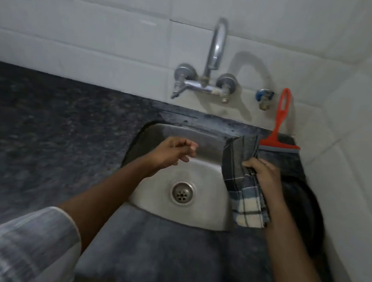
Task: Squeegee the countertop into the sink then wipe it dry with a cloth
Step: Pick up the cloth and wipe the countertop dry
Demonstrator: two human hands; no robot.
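The countertop [46, 128] looks hard and slick, wrapping the sink [185, 163]. The checked cloth [244, 184], soft, limp and probably light, hangs over the sink's edge, bunched in the right hand [265, 177], whose fingers curl round its middle. The squeegee [279, 131], stiff and likely light, leans just beyond those fingers; take its handle. The left hand [175, 153] hovers, fingers loosely curled, empty.

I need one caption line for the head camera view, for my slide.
Right hand grips the checked cloth beside the sink; orange squeegee leans against the wall.
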